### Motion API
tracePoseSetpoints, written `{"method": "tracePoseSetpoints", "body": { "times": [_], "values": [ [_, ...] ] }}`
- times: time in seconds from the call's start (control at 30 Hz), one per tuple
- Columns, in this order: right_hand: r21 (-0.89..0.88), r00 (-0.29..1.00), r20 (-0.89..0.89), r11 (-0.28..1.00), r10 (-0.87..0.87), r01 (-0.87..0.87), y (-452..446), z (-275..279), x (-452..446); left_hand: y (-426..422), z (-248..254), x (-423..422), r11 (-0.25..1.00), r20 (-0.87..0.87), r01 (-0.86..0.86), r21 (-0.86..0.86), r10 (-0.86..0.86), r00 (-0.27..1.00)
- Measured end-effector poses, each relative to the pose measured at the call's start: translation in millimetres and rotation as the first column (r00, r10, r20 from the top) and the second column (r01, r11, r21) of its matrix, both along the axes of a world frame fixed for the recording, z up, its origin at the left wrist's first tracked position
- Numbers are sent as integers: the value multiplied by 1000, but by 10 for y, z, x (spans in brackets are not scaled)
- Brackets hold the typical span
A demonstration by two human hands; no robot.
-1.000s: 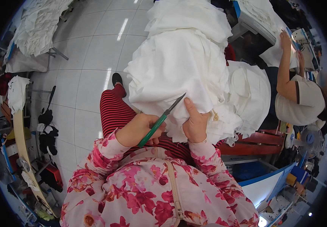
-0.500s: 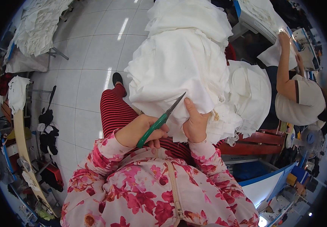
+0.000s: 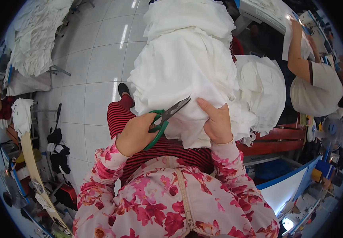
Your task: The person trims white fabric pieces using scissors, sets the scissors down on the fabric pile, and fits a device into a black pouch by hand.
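Observation:
A thick pile of white cloth (image 3: 183,67) lies over my lap and stretches away in front of me. My left hand (image 3: 138,133) grips green-handled scissors (image 3: 164,121) by their handles, the blades pointing up and right over the cloth. On the right, my right hand (image 3: 217,121) pinches the near part of the top cloth between thumb and fingers, with the thumb on top. The scissor tips are just left of that thumb. Whether the blades touch the cloth cannot be made out.
Another white cloth pile (image 3: 260,93) is to the right, beside a seated co-worker (image 3: 318,87) handling white fabric at a machine. A red bench (image 3: 276,141) stands below it. More white pieces (image 3: 38,37) hang over a table at far left.
The scissors have turned flatter and their handles have spread apart. My right hand has shifted slightly right, and the whole view has tilted a little. The co-worker's fabric has been lifted.

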State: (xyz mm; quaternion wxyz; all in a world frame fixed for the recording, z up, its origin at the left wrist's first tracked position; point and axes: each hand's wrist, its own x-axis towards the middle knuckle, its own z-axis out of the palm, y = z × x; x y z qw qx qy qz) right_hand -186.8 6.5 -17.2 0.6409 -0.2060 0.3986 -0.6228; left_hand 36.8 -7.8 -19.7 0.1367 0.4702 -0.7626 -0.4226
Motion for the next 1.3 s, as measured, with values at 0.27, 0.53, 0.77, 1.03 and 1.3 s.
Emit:
{"method": "tracePoseSetpoints", "body": {
  "times": [0.27, 0.53, 0.77, 1.03, 1.3],
  "values": [
    [-27, 998, 17, 997, 66, -66, -6, 58, -79, -84, 104, -8, 993, -3, 108, 45, -108, 994],
    [-31, 996, 1, 995, 91, -91, 4, 37, -115, -134, 150, 12, 971, -57, 153, 186, -144, 988],
    [-23, 993, 89, 997, 81, -79, -9, 54, -102, -101, 242, -40, 995, 64, 89, 36, -91, 994],
    [-14, 993, 105, 998, 59, -58, -8, -25, -112, -65, 234, -75, 998, 126, 54, -22, -50, 991],
    [-21, 995, 84, 999, 44, -42, -13, 19, -123, -67, 249, -79, 998, 121, 53, -14, -51, 991]
  ]
}}
